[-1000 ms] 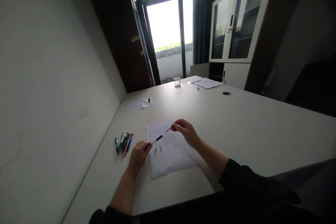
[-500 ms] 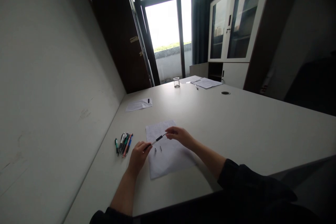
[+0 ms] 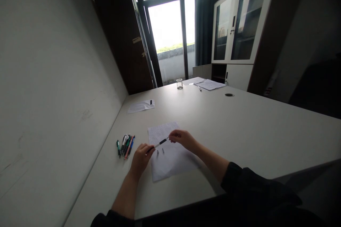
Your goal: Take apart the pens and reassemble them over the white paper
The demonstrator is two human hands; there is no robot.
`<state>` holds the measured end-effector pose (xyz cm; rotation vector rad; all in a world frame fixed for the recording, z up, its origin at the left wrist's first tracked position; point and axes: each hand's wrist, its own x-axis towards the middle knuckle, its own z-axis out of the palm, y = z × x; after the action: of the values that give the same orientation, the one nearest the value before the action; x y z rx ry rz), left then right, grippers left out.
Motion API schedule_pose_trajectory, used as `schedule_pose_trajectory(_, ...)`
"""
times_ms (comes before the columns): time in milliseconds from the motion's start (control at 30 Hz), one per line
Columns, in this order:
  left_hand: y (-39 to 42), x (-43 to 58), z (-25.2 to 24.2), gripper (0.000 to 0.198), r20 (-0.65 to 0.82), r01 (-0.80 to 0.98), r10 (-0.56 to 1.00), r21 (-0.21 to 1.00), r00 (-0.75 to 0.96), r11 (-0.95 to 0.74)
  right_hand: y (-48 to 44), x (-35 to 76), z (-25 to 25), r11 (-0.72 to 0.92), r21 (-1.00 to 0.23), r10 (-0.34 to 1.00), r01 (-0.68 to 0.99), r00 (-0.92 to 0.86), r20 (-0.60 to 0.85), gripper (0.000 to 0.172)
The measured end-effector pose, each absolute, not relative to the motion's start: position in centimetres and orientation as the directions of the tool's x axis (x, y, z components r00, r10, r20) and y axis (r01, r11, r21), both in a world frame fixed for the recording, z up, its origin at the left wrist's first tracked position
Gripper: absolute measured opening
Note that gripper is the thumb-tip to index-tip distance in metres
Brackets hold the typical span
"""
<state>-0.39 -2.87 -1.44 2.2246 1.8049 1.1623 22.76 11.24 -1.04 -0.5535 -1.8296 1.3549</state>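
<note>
My left hand (image 3: 141,158) is closed around the rear of a pen barrel (image 3: 160,143), white with a black grip, which slants up to the right above a sheet of paper (image 3: 170,166). At the barrel's front end, the fingertips of my right hand (image 3: 179,137) pinch a thin pen refill (image 3: 168,138); only a short length of it shows between grip and fingers. Two small pen parts lie on the paper below the barrel: a dark stubby piece (image 3: 157,152) and a slim greyish piece (image 3: 163,150). Their exact kind is too small to tell.
A bunch of pens (image 3: 127,146) lies left of the paper. Farther back are a crumpled sheet (image 3: 141,106) with a small dark object on it, a glass cup (image 3: 179,84), stacked papers (image 3: 210,84) and a single pen (image 3: 199,88). A wall (image 3: 66,95) borders the table's left.
My right fingertips have moved slightly closer to the barrel, and less of the refill shows between them and the grip. My left hand stays nearly where it was.
</note>
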Motion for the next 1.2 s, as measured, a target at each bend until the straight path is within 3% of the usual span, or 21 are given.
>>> schedule_pose_trajectory(433, -2.9, -0.3, -1.2, 0.016, 0.538, 0.836, 0.841, 0.432, 0.062, -0.338, 10.2, 23.0, -0.5, 0.525, -0.851, 0.663, -0.002, -0.626, 0.410, 0.020)
schedule_pose_trajectory(933, -2.9, -0.3, -1.4, 0.017, 0.539, 0.825, 0.840, 0.445, 0.064, -0.348, 9.7, 23.1, 0.2, 0.559, -0.829, 0.646, 0.031, -0.643, 0.411, 0.022)
schedule_pose_trajectory(1200, -2.9, -0.4, -1.2, 0.019, 0.537, 0.822, 0.843, 0.462, 0.039, -0.332, 9.8, 23.2, 0.1, 0.596, -0.799, 0.636, 0.080, -0.654, 0.409, 0.033)
